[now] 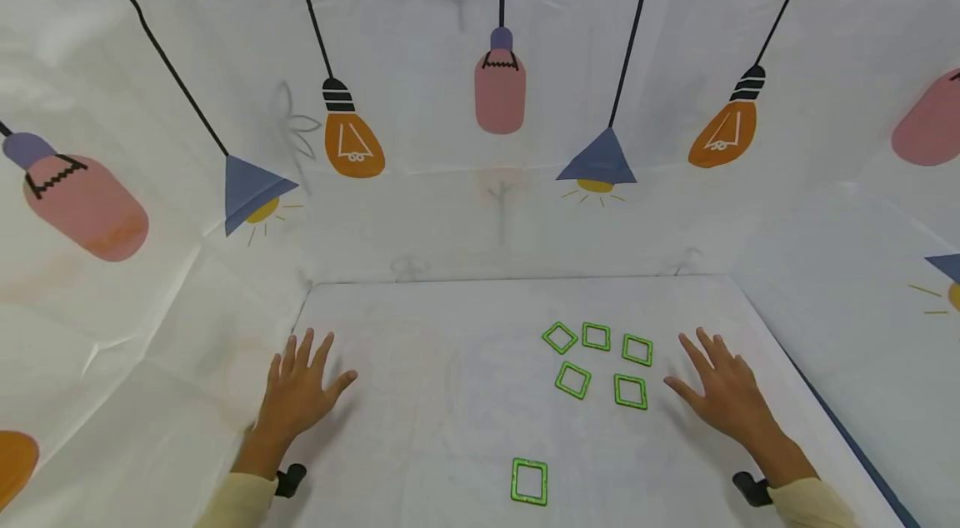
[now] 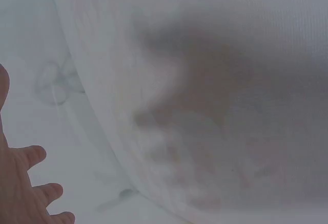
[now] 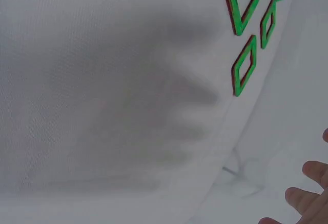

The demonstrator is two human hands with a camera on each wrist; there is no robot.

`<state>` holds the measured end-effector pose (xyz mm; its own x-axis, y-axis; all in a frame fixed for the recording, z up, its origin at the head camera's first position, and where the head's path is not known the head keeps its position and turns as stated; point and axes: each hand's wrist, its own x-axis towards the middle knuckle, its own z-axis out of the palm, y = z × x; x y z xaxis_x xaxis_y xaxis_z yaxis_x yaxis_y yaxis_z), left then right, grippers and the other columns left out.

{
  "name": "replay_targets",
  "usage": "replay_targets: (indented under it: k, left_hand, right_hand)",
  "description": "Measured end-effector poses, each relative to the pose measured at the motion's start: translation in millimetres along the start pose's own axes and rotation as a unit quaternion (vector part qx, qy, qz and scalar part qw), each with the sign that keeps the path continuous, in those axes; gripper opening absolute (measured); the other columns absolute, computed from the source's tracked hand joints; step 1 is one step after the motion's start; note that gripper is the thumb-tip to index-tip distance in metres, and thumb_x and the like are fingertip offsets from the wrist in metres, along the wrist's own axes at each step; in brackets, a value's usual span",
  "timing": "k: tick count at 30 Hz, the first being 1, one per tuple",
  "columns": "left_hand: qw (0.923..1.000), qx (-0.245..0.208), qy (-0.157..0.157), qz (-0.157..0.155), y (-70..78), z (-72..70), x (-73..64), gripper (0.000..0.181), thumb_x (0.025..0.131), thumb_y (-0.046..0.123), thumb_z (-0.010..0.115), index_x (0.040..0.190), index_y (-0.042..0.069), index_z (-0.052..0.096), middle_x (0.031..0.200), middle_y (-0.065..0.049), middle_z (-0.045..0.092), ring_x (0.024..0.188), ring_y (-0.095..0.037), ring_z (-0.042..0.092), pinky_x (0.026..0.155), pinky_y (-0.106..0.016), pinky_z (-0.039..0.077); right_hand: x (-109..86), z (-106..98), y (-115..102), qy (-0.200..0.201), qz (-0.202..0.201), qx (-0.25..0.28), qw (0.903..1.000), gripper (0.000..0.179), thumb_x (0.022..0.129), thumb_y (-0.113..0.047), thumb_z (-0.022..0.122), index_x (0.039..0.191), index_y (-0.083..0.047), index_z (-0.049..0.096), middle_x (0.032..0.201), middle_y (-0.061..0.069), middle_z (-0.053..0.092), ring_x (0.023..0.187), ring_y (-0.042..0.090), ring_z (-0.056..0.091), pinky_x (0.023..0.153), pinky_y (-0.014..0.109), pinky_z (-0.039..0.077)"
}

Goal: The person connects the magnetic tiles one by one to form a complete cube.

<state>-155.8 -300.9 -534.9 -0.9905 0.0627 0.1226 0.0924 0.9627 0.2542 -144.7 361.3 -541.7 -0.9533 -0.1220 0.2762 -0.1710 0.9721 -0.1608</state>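
Several green square frames lie flat on a white table [image 1: 420,420]. One larger frame [image 1: 529,501] is near the front edge, apart from a cluster right of the middle. In that cluster, a frame [image 1: 631,405] and another frame [image 1: 637,351] lie closest to my right hand [image 1: 723,395]. This hand hovers with fingers spread, holding nothing, and its shadow falls on the table in the right wrist view. On the left side, my left hand [image 1: 296,395] is likewise raised with spread fingers and holds nothing; no frame is near it.
A white sheet [image 1: 420,220] printed with hanging lamps and bulbs rises behind the table and at both sides. Dark wrist cameras, one of them a black piece [image 1: 291,480], sit at the cuffs of light sleeves.
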Motion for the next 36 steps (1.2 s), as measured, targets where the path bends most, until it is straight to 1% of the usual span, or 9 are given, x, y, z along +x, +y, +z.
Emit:
replay_targets:
  k: [5,9,15,20,25,27,30,33,36]
  left_hand:
    - [0.9999,0.001,-0.004,0.011,7.7,6.5,-2.6,0.087,0.092,0.067,0.054,0.154,0.008,0.035,0.16,-0.03,0.024,0.146,-0.056,0.016,0.114,-0.073,0.013]
    - [0.9993,0.01,0.003,0.036,18.9,15.1,-6.3,0.085,0.09,0.066,0.059,0.152,0.01,0.04,0.159,-0.027,0.029,0.145,-0.054,0.022,0.114,-0.072,0.017]
    - [0.9952,0.018,0.027,0.092,51.5,24.7,-12.8,0.081,0.086,0.063,0.066,0.146,0.011,0.05,0.154,-0.022,0.041,0.143,-0.05,0.032,0.112,-0.07,0.027]
    - [0.9914,0.011,0.017,0.13,78.7,37.0,-18.8,0.078,0.085,0.061,0.068,0.144,0.012,0.053,0.153,-0.018,0.045,0.143,-0.045,0.037,0.113,-0.066,0.032]
    - [0.9843,-0.02,0.01,0.175,102.4,49.0,-26.8,0.075,0.084,0.057,0.072,0.141,0.012,0.056,0.148,-0.017,0.051,0.14,-0.044,0.042,0.112,-0.061,0.037]
    - [0.9811,-0.03,0.008,0.191,110.3,54.0,-29.9,0.074,0.083,0.056,0.073,0.14,0.012,0.056,0.147,-0.017,0.053,0.139,-0.044,0.045,0.111,-0.06,0.038]
    - [0.9777,-0.025,0.008,0.208,119.1,65.1,-34.2,0.073,0.083,0.057,0.073,0.138,0.013,0.058,0.145,-0.015,0.055,0.136,-0.041,0.048,0.109,-0.058,0.042]
    - [0.9758,-0.024,0.001,0.217,126.7,76.6,-37.7,0.071,0.083,0.059,0.071,0.137,0.013,0.059,0.145,-0.013,0.056,0.136,-0.04,0.049,0.108,-0.056,0.043]
    - [0.9742,-0.035,-0.009,0.223,135.1,84.7,-42.1,0.07,0.084,0.061,0.068,0.136,0.014,0.06,0.145,-0.013,0.056,0.136,-0.04,0.048,0.108,-0.055,0.045]
  right_hand:
    - [0.4,4.4,-8.2,0.005,-0.018,-0.009,0.9998,0.083,0.083,-0.039,0.078,0.15,-0.009,0.039,0.149,0.029,0.042,0.135,0.055,0.036,0.1,0.077,0.034]
    - [0.3,8.6,-14.8,0.004,-0.031,-0.008,0.9995,0.075,0.084,-0.036,0.078,0.144,-0.005,0.047,0.143,0.028,0.048,0.129,0.053,0.044,0.095,0.074,0.04]
    - [-0.5,13.5,-24.6,-0.017,-0.032,0.025,0.999,0.065,0.088,-0.029,0.076,0.141,-0.002,0.05,0.137,0.026,0.053,0.122,0.047,0.051,0.094,0.066,0.047]
    - [0.7,16.9,-30.7,-0.04,-0.04,0.052,0.9971,0.063,0.089,-0.025,0.075,0.141,-0.002,0.049,0.133,0.023,0.054,0.118,0.043,0.054,0.094,0.06,0.051]
    - [1.2,21.6,-35.6,-0.047,-0.048,0.072,0.9951,0.059,0.089,-0.024,0.075,0.138,-0.002,0.051,0.13,0.021,0.057,0.115,0.041,0.057,0.091,0.058,0.053]
    - [0.5,24.4,-37.2,-0.042,-0.057,0.075,0.9947,0.059,0.088,-0.022,0.077,0.137,-0.002,0.053,0.129,0.021,0.058,0.113,0.04,0.059,0.089,0.056,0.054]
    - [-0.2,28.2,-38.8,-0.042,-0.06,0.073,0.9946,0.06,0.086,-0.021,0.079,0.137,-0.002,0.053,0.127,0.021,0.059,0.112,0.04,0.06,0.088,0.055,0.055]
    - [0.2,32.3,-38.2,-0.042,-0.062,0.069,0.9948,0.061,0.086,-0.02,0.079,0.137,0.0,0.053,0.124,0.021,0.059,0.109,0.039,0.059,0.088,0.055,0.055]
    - [0.7,36.7,-37.1,-0.046,-0.058,0.065,0.9951,0.062,0.086,-0.021,0.079,0.137,0.002,0.053,0.122,0.021,0.059,0.106,0.037,0.058,0.086,0.054,0.055]
